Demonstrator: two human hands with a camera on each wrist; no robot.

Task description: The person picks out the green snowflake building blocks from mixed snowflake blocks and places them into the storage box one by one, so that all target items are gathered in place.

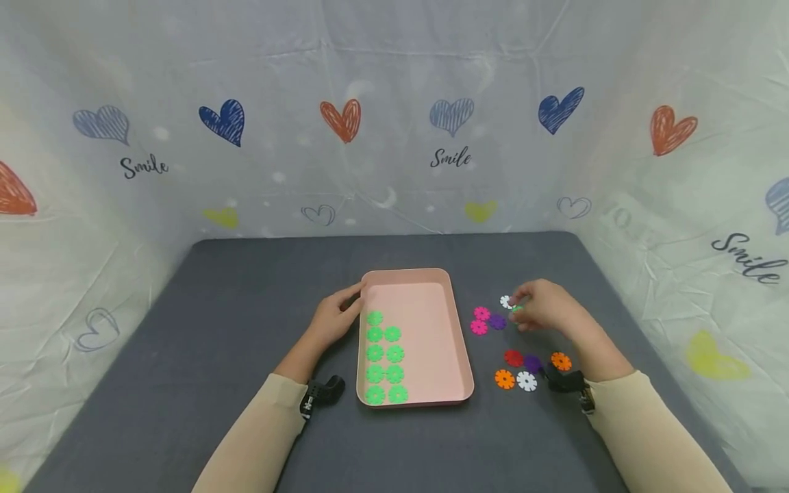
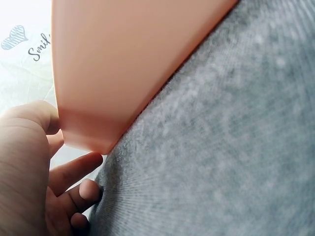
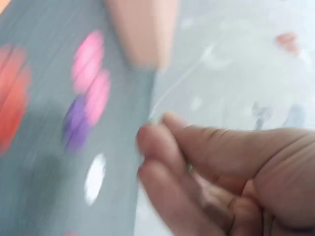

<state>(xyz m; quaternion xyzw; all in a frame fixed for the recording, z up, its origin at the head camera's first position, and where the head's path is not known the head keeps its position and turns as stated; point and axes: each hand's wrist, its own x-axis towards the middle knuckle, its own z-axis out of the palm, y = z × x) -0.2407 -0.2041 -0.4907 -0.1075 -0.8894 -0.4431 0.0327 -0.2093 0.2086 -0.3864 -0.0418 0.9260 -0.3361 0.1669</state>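
Note:
A pink tray [image 1: 431,329] lies on the table, with green flower-shaped discs [image 1: 395,354] in two columns along its left side. My left hand [image 1: 335,315] rests against the tray's far-left corner; the thumb touches the tray wall [image 2: 118,59] in the left wrist view, the other fingers loosely extended. To the right of the tray, my right hand [image 1: 545,305] pinches a green disc [image 1: 518,310], mostly hidden by the fingers. In the right wrist view only a speck of green shows between the fingers of the right hand [image 3: 206,177]. A white disc [image 1: 505,301] lies beside the fingertips.
Pink discs [image 1: 479,327] and a purple disc [image 1: 497,322] lie right of the tray. Nearer are a red disc [image 1: 514,358], orange discs [image 1: 504,379], another purple disc [image 1: 533,363] and a white one [image 1: 527,381]. A printed curtain [image 1: 394,171] surrounds the grey table [image 1: 265,308].

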